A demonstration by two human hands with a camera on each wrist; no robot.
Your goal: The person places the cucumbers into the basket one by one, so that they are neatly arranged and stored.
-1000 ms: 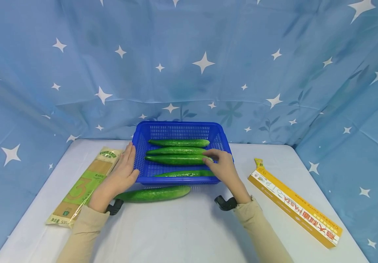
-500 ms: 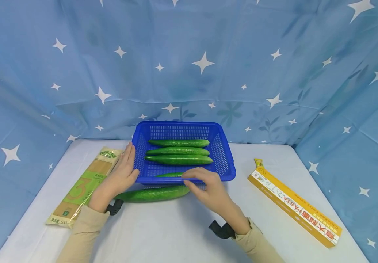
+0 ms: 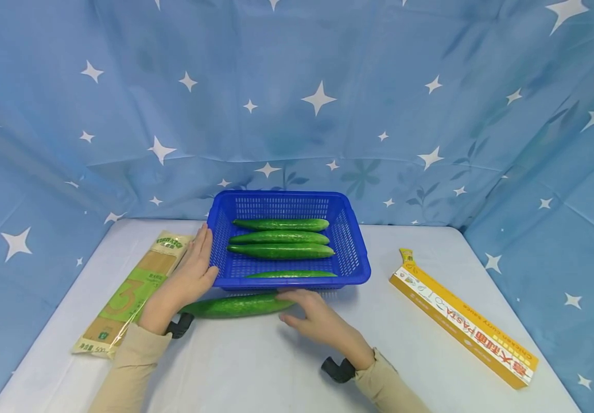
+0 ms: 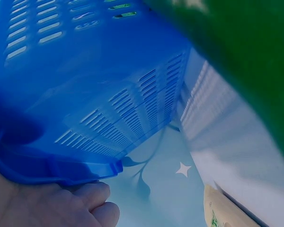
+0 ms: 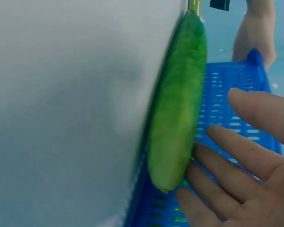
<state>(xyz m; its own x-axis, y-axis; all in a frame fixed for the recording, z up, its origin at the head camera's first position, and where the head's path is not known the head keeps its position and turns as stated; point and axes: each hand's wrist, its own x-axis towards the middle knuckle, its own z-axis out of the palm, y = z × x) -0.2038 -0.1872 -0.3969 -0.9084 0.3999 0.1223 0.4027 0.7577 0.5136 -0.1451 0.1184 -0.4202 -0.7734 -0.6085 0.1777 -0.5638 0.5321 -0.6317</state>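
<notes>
A blue plastic basket (image 3: 354, 252) stands at mid-table with several green cucumbers (image 3: 281, 251) lying lengthwise in it. Against its left side rests my left hand (image 3: 191, 272), fingers straight; the left wrist view has that hand (image 4: 61, 205) beneath the basket's rim (image 4: 66, 177). One more cucumber (image 3: 235, 306) lies on the table along the basket's front, its left end partly behind my left wrist. At its right end is my right hand (image 3: 319, 321). In the right wrist view, extended, spread fingers (image 5: 222, 177) lie beside that cucumber (image 5: 177, 109), thumb apart; firm contact cannot be made out.
Left of the basket lies a flat pasta packet (image 3: 128, 292), partly under the left forearm. A long yellow pasta box (image 3: 464, 324) lies at the right, with a small yellow sachet (image 3: 407, 256) by its far end. A blue star-patterned curtain (image 3: 297, 115) hangs behind the white table.
My right hand has let go of a cucumber in the basket and moved toward me and left, down to the cucumber in front. The left hand has stayed put.
</notes>
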